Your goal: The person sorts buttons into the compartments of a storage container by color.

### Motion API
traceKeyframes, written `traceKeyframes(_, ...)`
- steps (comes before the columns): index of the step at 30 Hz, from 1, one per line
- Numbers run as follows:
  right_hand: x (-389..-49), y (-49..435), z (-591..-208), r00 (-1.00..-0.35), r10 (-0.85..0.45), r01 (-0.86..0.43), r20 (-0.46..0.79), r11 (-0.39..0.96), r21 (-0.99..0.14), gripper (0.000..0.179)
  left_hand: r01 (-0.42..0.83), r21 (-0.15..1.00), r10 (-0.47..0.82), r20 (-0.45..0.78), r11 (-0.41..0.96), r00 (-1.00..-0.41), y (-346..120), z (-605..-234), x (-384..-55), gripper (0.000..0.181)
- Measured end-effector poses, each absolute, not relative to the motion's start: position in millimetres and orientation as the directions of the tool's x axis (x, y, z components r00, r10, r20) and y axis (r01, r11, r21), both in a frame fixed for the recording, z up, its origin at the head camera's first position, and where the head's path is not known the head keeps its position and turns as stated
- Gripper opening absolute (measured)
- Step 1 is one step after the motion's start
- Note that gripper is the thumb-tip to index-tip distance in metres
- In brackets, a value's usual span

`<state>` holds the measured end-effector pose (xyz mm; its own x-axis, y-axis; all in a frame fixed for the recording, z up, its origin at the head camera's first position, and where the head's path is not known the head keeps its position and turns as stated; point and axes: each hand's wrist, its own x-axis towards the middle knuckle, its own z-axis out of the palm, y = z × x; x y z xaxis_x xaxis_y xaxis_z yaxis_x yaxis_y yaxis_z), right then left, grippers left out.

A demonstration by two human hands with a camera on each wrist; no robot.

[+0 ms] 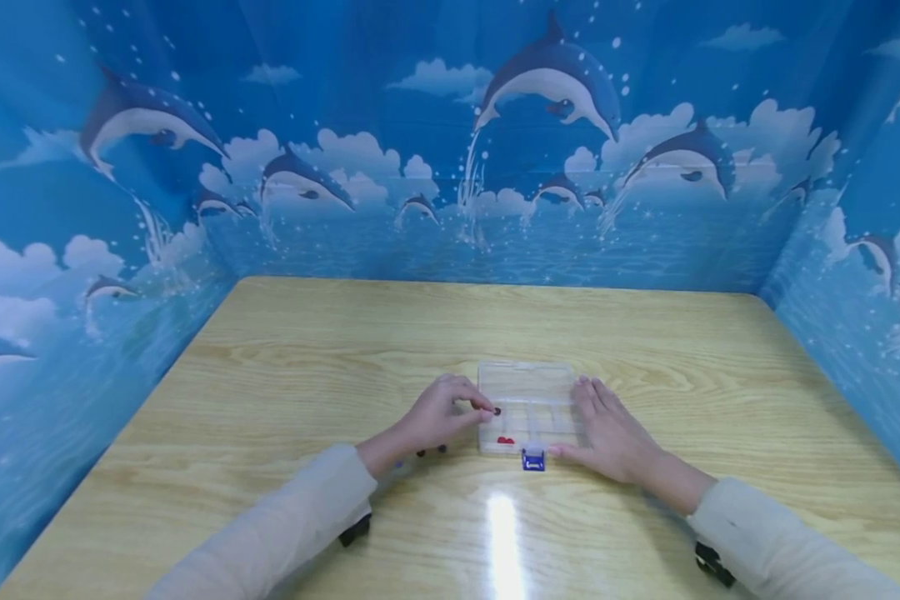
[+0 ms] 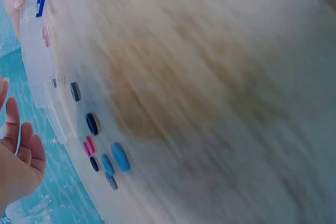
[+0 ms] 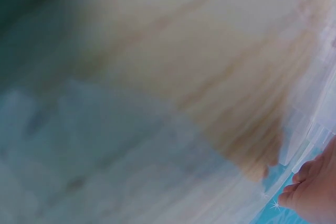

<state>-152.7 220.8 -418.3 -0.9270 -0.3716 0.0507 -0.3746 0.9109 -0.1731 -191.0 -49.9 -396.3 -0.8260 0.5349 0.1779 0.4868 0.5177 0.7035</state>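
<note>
A clear plastic compartment box with a blue latch lies on the table, its lid folded back. In the head view my left hand hovers over its left side, thumb and forefinger tips together right at a small dark button. I cannot tell whether they pinch it; the left wrist view shows a dark button low in the box, below the visible fingers. Red buttons sit in the front left compartment. My right hand rests flat-fingered along the box's right side, thumb near the latch.
Several loose buttons lie on the table left of the box, under the left forearm: a large blue one, a pink one and dark ones. A dolphin-print curtain surrounds the wood-grain table at the back and sides.
</note>
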Motion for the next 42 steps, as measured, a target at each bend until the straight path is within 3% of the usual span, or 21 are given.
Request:
traceKeyframes(10,-153,220,-418,-0.927,-0.372,-0.375,0.053,0.911,-0.17,0.098,0.457,0.734,0.516,0.17,0.502,-0.839,-62,-396,-192,0.012)
traceKeyframes(33,-154,221,-420,-0.922,-0.382,-0.386,0.056,0.906,-0.172,0.098,0.55,0.637,0.577,0.196,0.54,-0.793,-99,-406,-191,0.014)
traceKeyframes(42,-153,221,-420,-0.921,-0.384,-0.388,0.062,0.906,-0.168,0.097,0.506,0.655,0.58,0.126,0.561,-0.805,-101,-409,-188,0.015)
